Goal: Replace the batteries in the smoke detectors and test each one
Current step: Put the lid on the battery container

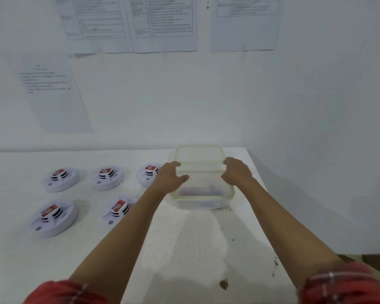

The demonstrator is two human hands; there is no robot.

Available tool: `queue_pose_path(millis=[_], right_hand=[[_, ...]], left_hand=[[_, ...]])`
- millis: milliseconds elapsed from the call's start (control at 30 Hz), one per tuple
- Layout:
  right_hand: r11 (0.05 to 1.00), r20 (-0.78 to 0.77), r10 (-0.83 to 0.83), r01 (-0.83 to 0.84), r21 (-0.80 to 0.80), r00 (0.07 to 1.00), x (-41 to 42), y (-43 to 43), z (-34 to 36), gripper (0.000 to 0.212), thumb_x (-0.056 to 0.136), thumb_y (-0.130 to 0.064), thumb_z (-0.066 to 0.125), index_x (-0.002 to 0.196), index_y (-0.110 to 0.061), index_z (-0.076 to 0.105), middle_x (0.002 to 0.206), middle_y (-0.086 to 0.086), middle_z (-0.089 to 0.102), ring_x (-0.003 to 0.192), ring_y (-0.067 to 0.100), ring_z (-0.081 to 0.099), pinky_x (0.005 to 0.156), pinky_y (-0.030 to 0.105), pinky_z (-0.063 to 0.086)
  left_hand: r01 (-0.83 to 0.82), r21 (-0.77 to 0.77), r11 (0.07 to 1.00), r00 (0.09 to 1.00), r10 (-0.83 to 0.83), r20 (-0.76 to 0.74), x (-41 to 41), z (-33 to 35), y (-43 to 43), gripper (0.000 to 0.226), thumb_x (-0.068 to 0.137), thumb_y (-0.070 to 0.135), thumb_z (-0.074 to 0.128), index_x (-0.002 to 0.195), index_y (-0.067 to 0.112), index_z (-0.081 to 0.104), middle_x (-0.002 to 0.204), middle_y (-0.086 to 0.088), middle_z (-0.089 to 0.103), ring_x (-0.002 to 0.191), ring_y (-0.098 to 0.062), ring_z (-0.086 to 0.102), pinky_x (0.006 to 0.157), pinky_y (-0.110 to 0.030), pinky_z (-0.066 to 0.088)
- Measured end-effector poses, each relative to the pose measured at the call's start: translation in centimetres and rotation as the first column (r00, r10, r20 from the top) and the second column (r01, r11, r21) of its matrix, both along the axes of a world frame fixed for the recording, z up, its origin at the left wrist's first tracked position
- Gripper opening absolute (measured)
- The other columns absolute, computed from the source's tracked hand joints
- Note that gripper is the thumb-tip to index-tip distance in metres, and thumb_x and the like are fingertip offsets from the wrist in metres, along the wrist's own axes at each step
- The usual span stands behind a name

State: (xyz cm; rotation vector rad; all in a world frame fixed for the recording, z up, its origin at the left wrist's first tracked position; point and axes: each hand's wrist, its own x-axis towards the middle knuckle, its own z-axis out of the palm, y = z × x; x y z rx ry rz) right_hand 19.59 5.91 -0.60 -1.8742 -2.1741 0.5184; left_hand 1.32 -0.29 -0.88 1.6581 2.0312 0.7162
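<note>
Several white round smoke detectors lie on the white table [184, 249], each with a red-labelled battery on top: one at the far left [60, 179], one beside it [107, 178], one partly behind my left forearm [147, 174], and two nearer ones [53, 218] [118, 210]. A translucent plastic container [201, 194] stands at the back right, its lid [199, 159] tilted up. My left hand [171, 175] grips the lid's left edge and my right hand [236, 172] grips its right edge. Dark items show dimly inside the container.
Printed paper sheets [53, 93] hang on the white wall behind the table. The table's right edge runs close to the container. A few dark specks [224, 284] mark the near tabletop.
</note>
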Motion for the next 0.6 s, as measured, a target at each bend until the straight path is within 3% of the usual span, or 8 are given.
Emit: queue_pose_path(millis=[67, 167, 300, 400, 500, 600], right_hand=[[0.986, -0.023, 0.165, -0.164, 0.020, 0.986, -1.4, -0.2, 0.0, 0.041, 0.096, -0.017, 0.044, 0.136, -0.010, 0.041, 0.144, 0.009, 0.040, 0.131, 0.027, 0.041, 0.105, 0.035, 0.035], [0.957, -0.007, 0.290, -0.290, -0.022, 0.957, -2.9, -0.3, -0.8, 0.040, 0.100, -0.026, 0.034, 0.135, -0.010, 0.044, 0.144, 0.009, 0.042, 0.131, 0.027, 0.041, 0.108, 0.037, 0.033], [0.950, -0.003, 0.310, -0.310, -0.038, 0.951, -3.1, 0.4, -1.5, 0.036, 0.099, -0.022, 0.030, 0.123, -0.008, 0.053, 0.131, 0.011, 0.053, 0.122, 0.030, 0.047, 0.099, 0.037, 0.036], [0.954, -0.003, 0.297, -0.297, -0.033, 0.955, -3.3, 0.9, -2.0, 0.034, 0.098, -0.021, 0.031, 0.118, -0.011, 0.056, 0.124, 0.009, 0.058, 0.114, 0.028, 0.051, 0.093, 0.035, 0.038], [0.956, 0.018, 0.291, -0.290, -0.049, 0.956, -3.5, 1.0, -2.0, 0.034, 0.098, -0.022, 0.030, 0.119, -0.012, 0.055, 0.124, 0.008, 0.058, 0.114, 0.027, 0.051, 0.093, 0.035, 0.038], [0.955, 0.029, 0.297, -0.296, -0.033, 0.955, -3.5, 1.0, -2.1, 0.034, 0.097, -0.021, 0.030, 0.120, -0.012, 0.055, 0.126, 0.009, 0.057, 0.116, 0.028, 0.049, 0.095, 0.035, 0.037]], left_hand=[[0.223, -0.026, 0.974, 0.973, -0.221, 0.069, 0.8, 0.2, -0.4, 0.067, 0.080, 0.035, 0.070, 0.138, 0.017, 0.042, 0.147, 0.002, 0.037, 0.137, -0.014, 0.033, 0.109, -0.025, 0.024], [0.405, -0.146, 0.902, 0.910, -0.414, -0.035, 1.6, -0.1, -1.0, 0.087, 0.069, 0.035, 0.080, 0.142, 0.018, 0.037, 0.151, 0.005, 0.033, 0.138, -0.013, 0.030, 0.110, -0.024, 0.022], [0.405, -0.082, 0.911, 0.890, -0.413, -0.193, 1.6, -0.7, -0.8, 0.088, 0.066, 0.032, 0.082, 0.141, 0.013, 0.040, 0.149, 0.002, 0.038, 0.135, -0.014, 0.036, 0.109, -0.022, 0.026], [0.416, -0.018, 0.909, 0.851, -0.396, -0.345, 2.0, -1.4, -0.7, 0.082, 0.067, 0.035, 0.079, 0.138, 0.012, 0.046, 0.139, -0.001, 0.051, 0.126, -0.018, 0.049, 0.105, -0.030, 0.039], [0.410, 0.002, 0.912, 0.837, -0.376, -0.398, 2.0, -2.0, -0.7, 0.071, 0.066, 0.038, 0.077, 0.128, 0.011, 0.055, 0.120, -0.007, 0.065, 0.106, -0.024, 0.060, 0.090, -0.038, 0.048], [0.410, 0.024, 0.912, 0.820, -0.356, -0.448, 2.1, -2.1, -0.7, 0.058, 0.066, 0.038, 0.076, 0.115, 0.010, 0.060, 0.101, -0.007, 0.068, 0.082, -0.022, 0.058, 0.072, -0.031, 0.047]])
